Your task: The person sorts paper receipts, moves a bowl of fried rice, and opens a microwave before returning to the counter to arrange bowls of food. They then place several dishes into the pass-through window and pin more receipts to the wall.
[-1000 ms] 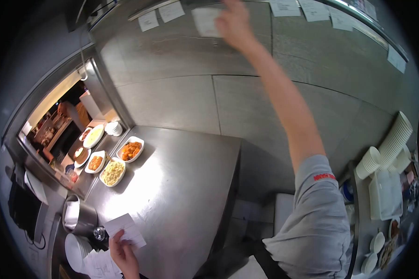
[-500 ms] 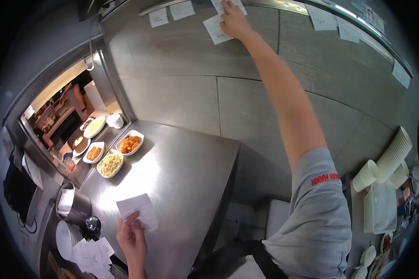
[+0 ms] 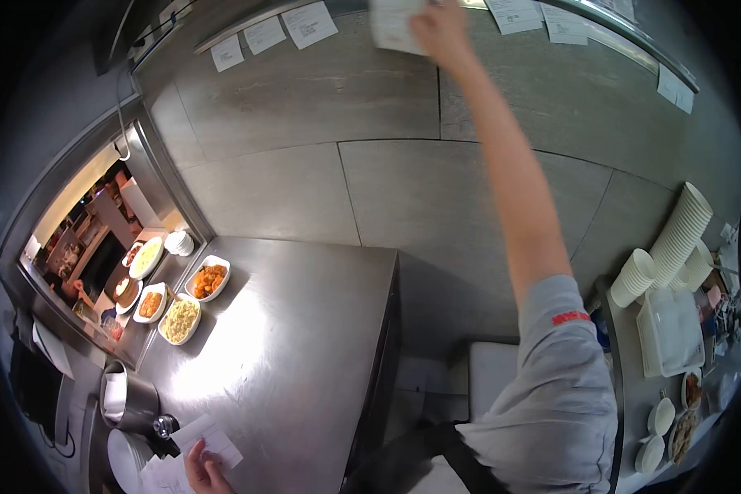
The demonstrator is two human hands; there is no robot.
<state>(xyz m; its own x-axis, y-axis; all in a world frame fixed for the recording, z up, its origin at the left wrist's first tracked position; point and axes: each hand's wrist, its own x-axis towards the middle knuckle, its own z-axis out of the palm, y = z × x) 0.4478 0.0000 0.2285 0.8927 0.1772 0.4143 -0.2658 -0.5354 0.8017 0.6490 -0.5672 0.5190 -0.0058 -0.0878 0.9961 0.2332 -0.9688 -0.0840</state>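
Observation:
My right hand (image 3: 441, 34) is raised to the metal rail on the wall, its fingers closed on a paper order slip (image 3: 397, 26); both are blurred by motion. At the bottom left, my left hand (image 3: 207, 473) pinches another paper slip (image 3: 214, 438), and its wrist is out of view. Under and beside that slip lies a loose pile of paper slips (image 3: 163, 477), partly hidden. Several slips hang from the rail, among them a slip (image 3: 309, 25) left of my right hand and a slip (image 3: 514, 14) to its right.
On the steel counter (image 3: 305, 329) stand a dish of orange pieces (image 3: 208, 278) and a dish of pale food (image 3: 179, 320), near a serving window with more dishes. A metal canister (image 3: 132, 398) and plates (image 3: 126, 461) stand at left. Stacked cups (image 3: 682, 235) and a plastic tub (image 3: 669, 329) are at right.
My right hand has moved right along the rail with one slip, while another slip now hangs to its left. My left hand has lowered its slip toward the pile. The view has turned right.

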